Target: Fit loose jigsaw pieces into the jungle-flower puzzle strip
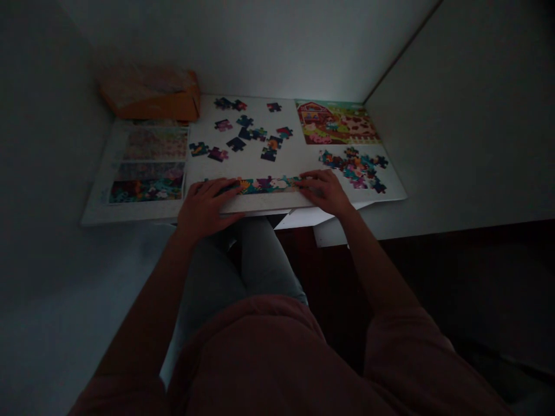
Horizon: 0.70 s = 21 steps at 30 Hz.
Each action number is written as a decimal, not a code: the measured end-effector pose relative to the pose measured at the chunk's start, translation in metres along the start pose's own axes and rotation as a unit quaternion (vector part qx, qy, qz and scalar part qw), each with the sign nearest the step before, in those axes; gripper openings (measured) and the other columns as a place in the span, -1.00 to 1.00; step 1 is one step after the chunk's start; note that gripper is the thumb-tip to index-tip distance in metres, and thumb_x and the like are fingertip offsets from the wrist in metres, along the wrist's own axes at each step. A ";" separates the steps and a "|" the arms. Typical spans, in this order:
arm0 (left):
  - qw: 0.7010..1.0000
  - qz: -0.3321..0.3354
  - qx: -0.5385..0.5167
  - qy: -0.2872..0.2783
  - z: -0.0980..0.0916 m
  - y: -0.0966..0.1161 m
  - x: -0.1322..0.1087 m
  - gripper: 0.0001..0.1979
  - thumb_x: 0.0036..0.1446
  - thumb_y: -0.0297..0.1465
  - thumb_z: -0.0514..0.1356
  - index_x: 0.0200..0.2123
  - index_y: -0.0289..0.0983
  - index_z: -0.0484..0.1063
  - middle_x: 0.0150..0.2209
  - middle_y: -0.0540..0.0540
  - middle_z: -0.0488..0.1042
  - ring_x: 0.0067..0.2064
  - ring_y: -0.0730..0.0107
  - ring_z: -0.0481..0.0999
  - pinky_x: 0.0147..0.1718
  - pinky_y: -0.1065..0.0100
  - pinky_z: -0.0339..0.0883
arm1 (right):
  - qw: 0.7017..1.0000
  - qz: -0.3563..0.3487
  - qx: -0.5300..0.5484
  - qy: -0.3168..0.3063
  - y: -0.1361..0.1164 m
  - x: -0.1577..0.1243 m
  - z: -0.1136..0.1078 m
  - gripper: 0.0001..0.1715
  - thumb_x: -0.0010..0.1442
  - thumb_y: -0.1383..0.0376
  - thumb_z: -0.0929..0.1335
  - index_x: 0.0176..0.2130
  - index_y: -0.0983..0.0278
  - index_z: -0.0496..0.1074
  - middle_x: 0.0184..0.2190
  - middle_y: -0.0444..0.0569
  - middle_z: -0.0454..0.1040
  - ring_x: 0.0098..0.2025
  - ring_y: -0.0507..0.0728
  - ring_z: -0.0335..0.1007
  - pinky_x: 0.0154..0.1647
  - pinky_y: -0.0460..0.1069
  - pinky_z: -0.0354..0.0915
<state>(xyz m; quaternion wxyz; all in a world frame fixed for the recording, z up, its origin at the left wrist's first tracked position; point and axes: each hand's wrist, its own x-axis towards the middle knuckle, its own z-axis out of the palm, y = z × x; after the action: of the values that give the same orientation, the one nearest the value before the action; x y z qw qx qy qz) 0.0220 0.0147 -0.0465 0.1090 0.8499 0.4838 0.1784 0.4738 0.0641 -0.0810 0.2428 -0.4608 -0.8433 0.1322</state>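
**Jigsaw strip under both hands, near edge of white desk**

Far L: orange cardboard box (pixel 150 98) at desk's back corner, pale wrapping over top, contents can't be seen; printed picture sheets (pixel 151 167) below it. L hand (pixel 203 208) lies flat, fingers open & slightly curved, tips on L end of assembled puzzle strip (pixel 264 185), no visible pinch. Loose puzzle pcs (pixel 247 130) scattered on white desk (pixel 295 162) beyond strip, well apart from both hands. R hand (pixel 325 190) rests on strip's R end, fingers loosely spread, touching it, not gripping. Further R: farm picture card (pixel 336 122) w/ red barn, at back; heap of puzzle pcs (pixel 353 167) just below it.
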 end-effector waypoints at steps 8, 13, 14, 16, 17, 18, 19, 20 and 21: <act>1.000 0.001 -0.023 0.005 0.003 -0.003 0.000 -0.19 0.65 0.42 0.13 0.64 0.14 0.58 0.73 -0.02 0.54 0.67 -0.38 0.47 0.65 -0.52 0.25 | 0.999 0.027 -0.028 -0.025 -0.014 0.002 -0.003 -0.54 0.73 0.09 0.43 0.41 -0.20 0.82 0.48 0.01 0.75 0.48 0.56 0.60 0.57 0.61 0.43; 1.000 0.003 0.014 -0.002 0.005 -0.002 -0.001 -0.28 0.65 0.17 0.31 0.68 0.04 0.60 0.76 -0.15 0.50 0.71 -0.35 0.47 0.68 -0.43 0.26 | 0.999 0.033 -0.018 -0.024 -0.019 0.001 -0.003 -0.61 0.71 0.03 0.45 0.33 -0.18 0.82 0.43 0.03 0.77 0.44 0.57 0.61 0.56 0.60 0.46; 1.000 0.000 0.023 -0.012 0.004 -0.001 -0.002 -0.28 0.61 0.12 0.37 0.68 0.04 0.61 0.76 -0.18 0.50 0.72 -0.34 0.47 0.68 -0.39 0.27 | 0.999 0.033 -0.017 -0.020 -0.019 -0.001 -0.003 -0.63 0.70 0.01 0.45 0.30 -0.16 0.83 0.43 0.04 0.77 0.42 0.57 0.62 0.55 0.60 0.45; 0.999 0.001 0.036 -0.024 0.004 0.001 -0.002 -0.26 0.58 0.05 0.45 0.70 0.04 0.60 0.77 -0.20 0.49 0.74 -0.32 0.47 0.69 -0.36 0.27 | 1.000 0.021 -0.015 0.004 -0.016 -0.003 -0.001 -0.63 0.66 0.01 0.46 0.26 -0.05 0.83 0.43 0.15 0.76 0.27 0.57 0.67 0.53 0.63 0.42; 0.999 0.004 0.041 -0.029 0.003 0.002 -0.001 -0.25 0.59 0.02 0.46 0.71 0.03 0.58 0.78 -0.21 0.48 0.75 -0.30 0.46 0.70 -0.34 0.26 | 1.000 0.016 -0.009 0.008 -0.014 -0.004 0.000 -0.64 0.65 0.01 0.48 0.24 -0.02 0.83 0.42 0.19 0.76 0.23 0.56 0.68 0.53 0.64 0.41; 0.998 0.007 0.044 -0.033 0.003 0.002 -0.001 -0.25 0.60 0.01 0.47 0.72 0.02 0.57 0.78 -0.21 0.47 0.75 -0.26 0.45 0.71 -0.32 0.25 | 1.000 0.014 -0.004 0.019 -0.012 -0.004 0.001 -0.66 0.62 0.00 0.49 0.19 -0.01 0.83 0.38 0.21 0.77 0.19 0.56 0.69 0.50 0.65 0.41; 0.998 0.009 0.048 -0.034 0.003 0.002 -0.001 -0.24 0.61 0.01 0.47 0.73 0.00 0.57 0.79 -0.21 0.46 0.76 -0.23 0.45 0.71 -0.29 0.25 | 1.000 0.019 -0.001 0.023 -0.011 -0.004 0.003 -0.68 0.61 -0.03 0.50 0.16 -0.03 0.83 0.35 0.21 0.77 0.18 0.57 0.70 0.49 0.66 0.42; 0.998 0.009 0.052 -0.034 0.003 0.003 -0.001 -0.23 0.61 0.00 0.48 0.74 -0.02 0.55 0.79 -0.21 0.46 0.76 -0.20 0.44 0.72 -0.27 0.25 | 0.999 0.022 0.003 0.024 -0.010 -0.004 0.003 -0.70 0.60 -0.05 0.51 0.13 -0.06 0.83 0.33 0.21 0.77 0.19 0.59 0.70 0.48 0.68 0.42; 0.998 0.008 0.054 -0.037 0.003 0.003 -0.001 -0.22 0.62 0.00 0.48 0.76 -0.02 0.53 0.80 -0.20 0.44 0.77 -0.18 0.43 0.72 -0.26 0.25 | 0.999 0.021 0.006 0.030 -0.010 -0.004 0.004 -0.70 0.59 -0.08 0.51 0.10 -0.09 0.84 0.31 0.21 0.77 0.18 0.61 0.70 0.46 0.70 0.43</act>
<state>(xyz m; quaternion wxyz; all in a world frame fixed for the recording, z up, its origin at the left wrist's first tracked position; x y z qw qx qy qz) 0.0248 0.0120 -0.0481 0.0790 0.8644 0.4817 0.1209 0.4664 0.0552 -0.0806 0.2678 -0.4807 -0.8250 0.1289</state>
